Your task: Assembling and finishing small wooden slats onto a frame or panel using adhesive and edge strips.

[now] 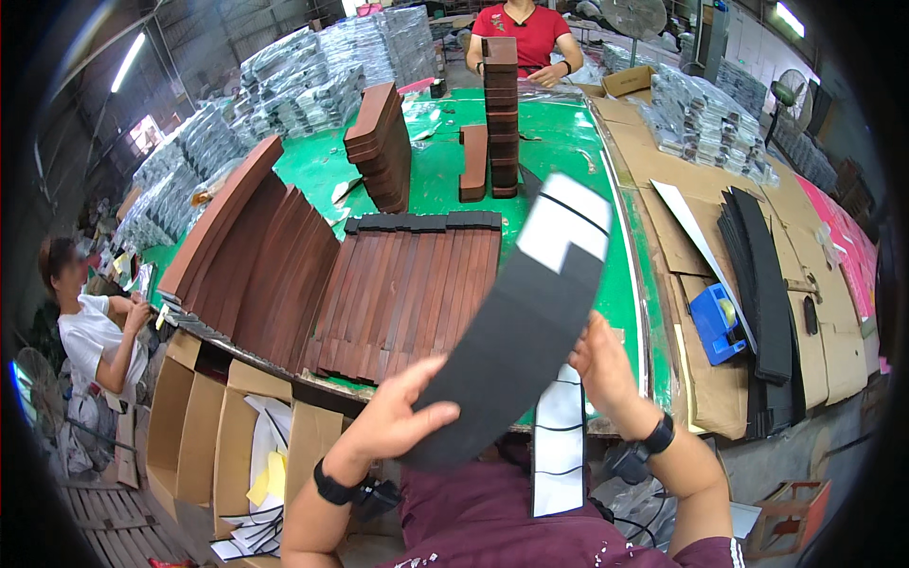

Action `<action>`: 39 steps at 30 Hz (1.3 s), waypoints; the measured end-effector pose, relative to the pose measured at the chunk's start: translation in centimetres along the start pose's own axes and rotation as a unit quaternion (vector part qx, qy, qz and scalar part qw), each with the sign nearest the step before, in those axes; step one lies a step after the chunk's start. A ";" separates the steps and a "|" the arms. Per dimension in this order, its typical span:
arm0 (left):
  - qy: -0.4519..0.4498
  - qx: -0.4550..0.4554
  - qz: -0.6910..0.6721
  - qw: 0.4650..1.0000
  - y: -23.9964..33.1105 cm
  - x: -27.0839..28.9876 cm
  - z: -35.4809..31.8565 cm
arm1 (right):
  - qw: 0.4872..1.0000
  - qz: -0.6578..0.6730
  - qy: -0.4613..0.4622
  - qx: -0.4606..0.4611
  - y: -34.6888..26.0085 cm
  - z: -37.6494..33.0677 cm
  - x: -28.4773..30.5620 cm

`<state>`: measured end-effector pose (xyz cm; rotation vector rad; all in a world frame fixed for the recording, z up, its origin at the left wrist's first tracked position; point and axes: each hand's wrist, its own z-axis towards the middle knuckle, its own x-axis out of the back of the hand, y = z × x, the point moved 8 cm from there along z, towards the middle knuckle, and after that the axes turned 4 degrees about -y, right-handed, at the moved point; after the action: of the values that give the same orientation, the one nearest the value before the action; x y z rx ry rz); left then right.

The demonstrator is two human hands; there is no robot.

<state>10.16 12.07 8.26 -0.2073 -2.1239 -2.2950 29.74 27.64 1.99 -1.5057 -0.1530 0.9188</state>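
**Q:** What are your fingers doing?

**A:** My left hand (398, 417), at lower centre of the frame, grasps the lower end of a long curved dark grey strip (516, 327). The fingers (431, 374) are spread wide and lie flat over its face, with the thumb across its bottom edge. My right hand (606, 364), just right of centre, holds the strip's right edge. Its fingers are mostly hidden behind the strip, so I cannot tell how far they curl.

**Q:** Where does the strip sit?

**A:** It rises from bottom centre toward upper right, held above the near edge of the green desk (445, 180). A white backing sheet (566, 227) covers its top end. Another white sheet (559, 445) hangs below my right hand.

**Q:** What lies around it?

**A:** On the desk, left of the strip, brown slats (407, 289) lie side by side in a flat row, with more leaning in a fan (251, 251) at centre left. Behind them, at upper centre, stand a slanting brown stack (379, 142) and a tall upright stack (500, 114). A person in a red shirt (521, 33) stands at the top edge. To the right, on cardboard, lie a blue tool (715, 327) and a pile of black strips (762, 284). Open cartons (204, 417) sit at lower left, beside another person in white (95, 336).

**Q:** Does anything block the view?

**A:** The strip hides part of the desk's near edge.
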 end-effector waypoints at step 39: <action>0.068 -0.249 0.379 0.889 3.5 -9.8 -1.9 | 0.985 -0.102 0.135 0.020 2.9 0.4 0.8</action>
<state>20.03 9.13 10.56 -0.7061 -1.0428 -2.1710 28.85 27.85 -0.85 -1.5311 -0.0888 0.5452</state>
